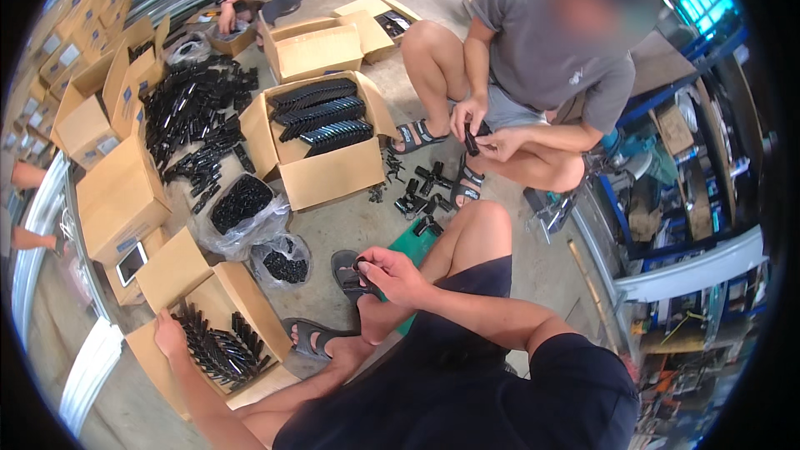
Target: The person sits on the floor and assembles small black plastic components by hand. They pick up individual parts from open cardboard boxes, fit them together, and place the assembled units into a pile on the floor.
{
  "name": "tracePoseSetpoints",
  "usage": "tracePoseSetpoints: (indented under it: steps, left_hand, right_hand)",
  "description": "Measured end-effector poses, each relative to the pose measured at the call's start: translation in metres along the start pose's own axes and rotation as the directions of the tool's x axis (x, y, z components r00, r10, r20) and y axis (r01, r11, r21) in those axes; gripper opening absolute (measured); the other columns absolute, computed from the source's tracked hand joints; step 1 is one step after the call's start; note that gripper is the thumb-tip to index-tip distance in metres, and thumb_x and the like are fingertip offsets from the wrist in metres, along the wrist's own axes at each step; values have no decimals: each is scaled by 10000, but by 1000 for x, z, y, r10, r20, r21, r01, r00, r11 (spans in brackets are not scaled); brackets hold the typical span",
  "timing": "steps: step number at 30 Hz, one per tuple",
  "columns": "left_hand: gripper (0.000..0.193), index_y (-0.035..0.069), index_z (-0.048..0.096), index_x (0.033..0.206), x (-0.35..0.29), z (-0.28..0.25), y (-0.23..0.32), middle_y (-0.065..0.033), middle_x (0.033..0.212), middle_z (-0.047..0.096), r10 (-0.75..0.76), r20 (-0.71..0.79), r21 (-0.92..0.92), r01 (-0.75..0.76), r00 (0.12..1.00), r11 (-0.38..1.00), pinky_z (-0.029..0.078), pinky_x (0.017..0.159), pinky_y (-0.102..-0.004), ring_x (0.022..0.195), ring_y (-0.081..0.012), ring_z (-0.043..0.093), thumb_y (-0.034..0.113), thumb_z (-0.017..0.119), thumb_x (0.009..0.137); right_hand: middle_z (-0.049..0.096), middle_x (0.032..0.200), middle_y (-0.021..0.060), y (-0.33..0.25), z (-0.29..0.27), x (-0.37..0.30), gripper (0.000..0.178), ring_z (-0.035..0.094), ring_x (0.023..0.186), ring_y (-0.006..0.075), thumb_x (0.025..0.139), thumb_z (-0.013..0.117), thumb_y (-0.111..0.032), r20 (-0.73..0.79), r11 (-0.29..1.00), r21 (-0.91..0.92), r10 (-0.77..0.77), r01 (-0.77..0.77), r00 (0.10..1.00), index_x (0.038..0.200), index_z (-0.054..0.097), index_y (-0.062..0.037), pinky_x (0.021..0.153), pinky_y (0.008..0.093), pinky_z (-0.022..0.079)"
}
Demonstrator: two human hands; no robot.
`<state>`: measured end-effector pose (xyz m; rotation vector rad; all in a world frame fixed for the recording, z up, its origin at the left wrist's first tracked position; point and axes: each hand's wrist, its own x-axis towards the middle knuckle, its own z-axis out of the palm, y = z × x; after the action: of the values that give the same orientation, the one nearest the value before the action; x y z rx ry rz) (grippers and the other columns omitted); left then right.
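Observation:
My right hand (395, 277) is closed, pinching a small black part (361, 262) above my sandal; most of the part is hidden by the fingers. On the left, my left hand (171, 336) grips the side of an open cardboard box (148, 362). Inside that box, black tubular fittings (218, 342) lie in slanted rows. Near it, clear plastic bags hold small black pieces (242, 202) and more small black pieces (284, 262). Across from me, a seated co-worker holds a black fitting (472, 140) in both hands.
An open carton (331, 177) with neat rows of black parts stands ahead. A big heap of black fittings (192, 104) covers the floor to its left. Loose fittings (425, 192) lie near the co-worker's sandals. Metal shelving (708, 200) lines the right. Another person crouches at the back.

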<state>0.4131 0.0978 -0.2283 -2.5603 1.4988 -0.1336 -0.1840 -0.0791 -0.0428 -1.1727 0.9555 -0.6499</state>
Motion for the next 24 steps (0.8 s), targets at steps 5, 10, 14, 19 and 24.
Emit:
tracePoseSetpoints:
  steps: [5,10,14,19,24]
  left_hand:
    - [231,20,518,1225,0,-45,-5,-192,914,706,-385,-221,-460,252,896,851,538,651,-441,722,-331,677,168,495,1049]
    - [207,64,543,1218,-9,-115,16,-104,1026,685,-376,81,-937,199,923,288,453,619,-262,709,-138,570,199,454,1089]
    - [219,89,577,1179,-50,-161,112,-90,927,721,-236,108,-988,78,966,-133,417,575,-223,688,-77,549,270,492,1090]
    - [427,89,585,1143,-101,-203,237,-13,758,577,65,516,-771,496,854,-400,494,525,-284,648,-137,584,501,485,1091]
    - [458,31,533,1388,-138,-211,292,-21,923,550,388,517,-609,647,763,-458,607,711,-410,860,-230,639,384,534,1094]
  right_hand:
    - [621,828,-15,13,1,-1,165,581,740,67,1081,563,-165,-49,998,64,22,-19,999,1097,619,-11,679,251,492]
    - [647,802,35,51,1,16,290,622,670,139,1088,566,-343,17,806,520,322,-283,947,1019,590,-63,621,314,506]
    - [666,795,52,43,8,12,375,666,673,190,1076,552,-465,157,688,452,565,-568,810,1042,585,-92,613,348,526]
    - [690,820,67,52,4,-3,370,679,684,198,1080,532,-476,397,732,340,458,-591,796,1112,576,-109,625,369,560]
    - [701,889,86,24,-9,-5,497,639,657,174,1086,452,-548,372,777,329,415,-536,830,1233,571,-89,573,350,562]
